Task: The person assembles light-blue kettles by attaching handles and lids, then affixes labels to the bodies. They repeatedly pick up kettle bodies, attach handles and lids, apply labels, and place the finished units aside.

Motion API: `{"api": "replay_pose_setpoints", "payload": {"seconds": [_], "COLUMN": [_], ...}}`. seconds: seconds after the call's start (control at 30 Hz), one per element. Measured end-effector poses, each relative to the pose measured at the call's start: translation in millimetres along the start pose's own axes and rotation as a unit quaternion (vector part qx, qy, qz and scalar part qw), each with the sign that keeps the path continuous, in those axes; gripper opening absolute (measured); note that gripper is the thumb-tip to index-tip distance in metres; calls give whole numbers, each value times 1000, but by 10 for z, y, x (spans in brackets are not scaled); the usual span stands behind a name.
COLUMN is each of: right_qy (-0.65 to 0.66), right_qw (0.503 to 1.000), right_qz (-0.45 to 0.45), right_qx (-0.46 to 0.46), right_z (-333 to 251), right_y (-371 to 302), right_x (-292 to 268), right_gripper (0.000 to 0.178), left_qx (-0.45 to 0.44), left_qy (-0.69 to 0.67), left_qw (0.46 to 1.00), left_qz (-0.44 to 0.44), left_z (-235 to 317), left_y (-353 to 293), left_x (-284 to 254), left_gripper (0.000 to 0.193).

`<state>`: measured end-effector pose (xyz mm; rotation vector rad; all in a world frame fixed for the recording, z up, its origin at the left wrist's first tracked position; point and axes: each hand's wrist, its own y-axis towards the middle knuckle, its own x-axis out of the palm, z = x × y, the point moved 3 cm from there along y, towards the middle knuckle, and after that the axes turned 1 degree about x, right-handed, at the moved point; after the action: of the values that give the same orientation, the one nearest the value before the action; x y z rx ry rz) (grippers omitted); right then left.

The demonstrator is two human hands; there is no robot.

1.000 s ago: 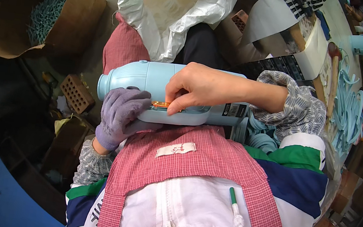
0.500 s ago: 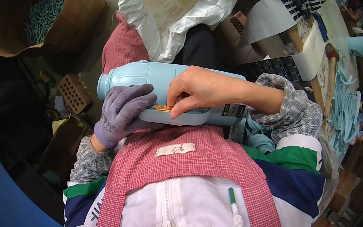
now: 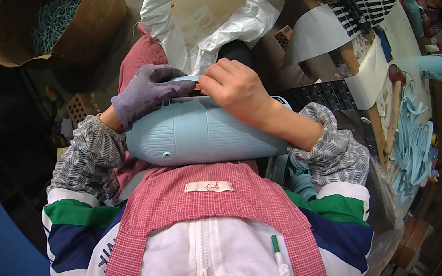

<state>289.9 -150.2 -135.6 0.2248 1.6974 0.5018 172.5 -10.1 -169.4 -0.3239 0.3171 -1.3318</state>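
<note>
A light blue plastic thermos flask (image 3: 204,135) with a ribbed body lies sideways across my lap. Its handle (image 3: 186,78) now faces away from me. My left hand (image 3: 147,91), in a grey-purple knit glove, curls its fingers over the handle's left end. Bare and closed, my right hand (image 3: 242,96) pinches a small orange, shiny piece (image 3: 198,86) at the handle. Most of that piece is hidden by the fingers, so I cannot make out its kind.
Beyond my knees lies a white plastic sack (image 3: 199,19) holding pale rings. A cardboard box (image 3: 94,8) with thin blue strips stands far left. At right, a bench carries a wooden-handled hammer (image 3: 394,108), blue straps (image 3: 412,139) and another blue flask (image 3: 440,67).
The flask has rolled, taking its handle from my near side to the far side. Both hands have moved away from me with the handle, the right still pinching the orange piece.
</note>
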Motion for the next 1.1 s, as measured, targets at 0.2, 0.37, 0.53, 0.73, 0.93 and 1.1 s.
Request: {"api": "replay_pose_setpoints", "payload": {"seconds": [0.2, 0.37, 0.53, 0.73, 0.93, 1.1], "right_qy": [-34, -37, -43, -54, 125, 345], "right_qw": [999, 999, 998, 997, 983, 888], "right_qz": [-2, 10, 8, 4, -38, -184], "right_qx": [-13, -36, -43, -45, 131, 241], "right_z": [-11, -25, -29, -57, 237, 399], "right_y": [-15, 19, 22, 22, -79, -253], "right_x": [92, 67, 52, 64, 182, 445], "right_gripper": [11, 14, 18, 15, 28, 43], "left_qx": [-2, -4, -19, -37, 25, 45], "left_qy": [-1, -16, -22, -25, 1, 17], "left_qw": [1000, 999, 999, 999, 999, 999], "left_qz": [-31, -37, -34, -31, 25, 4], "left_z": [-58, -83, -82, -74, -204, -233], "left_y": [-54, -64, -80, -72, -6, 99], "left_x": [-40, -71, -71, -57, -34, 9], "left_gripper": [36, 40, 41, 34, 31, 19]}}
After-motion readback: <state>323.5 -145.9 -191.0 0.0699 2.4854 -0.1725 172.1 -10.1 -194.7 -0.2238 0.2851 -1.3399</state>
